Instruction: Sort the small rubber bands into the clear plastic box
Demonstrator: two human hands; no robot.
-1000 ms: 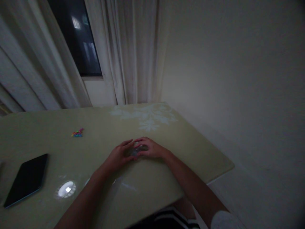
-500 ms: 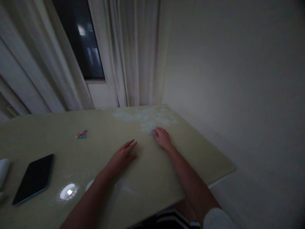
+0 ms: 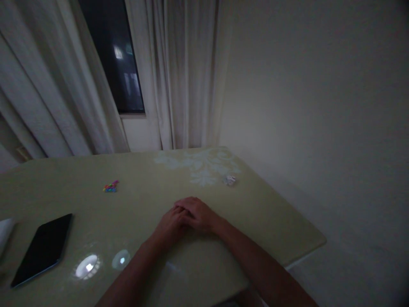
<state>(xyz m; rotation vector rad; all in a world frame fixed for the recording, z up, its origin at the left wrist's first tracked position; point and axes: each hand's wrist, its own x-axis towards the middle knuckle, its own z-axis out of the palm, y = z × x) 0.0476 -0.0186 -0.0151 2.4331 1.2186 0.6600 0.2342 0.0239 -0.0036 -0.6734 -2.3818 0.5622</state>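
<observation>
The bare right hand (image 3: 198,214) covers the bare left hand (image 3: 170,223), so I cannot tell whether either grip is closed. Beyond them, a small, whitish, seemingly plastic packet (image 3: 229,180) sits on the glossy yellowish-green bench (image 3: 143,183); a stray sweep could knock it off.

Smooth, glossy tabletop (image 3: 137,196); cloth curtains (image 3: 194,85)

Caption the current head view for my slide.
Right hand laid over left hand at a table, small pale object and colourful pieces beyond, dark tablet leftward.
</observation>
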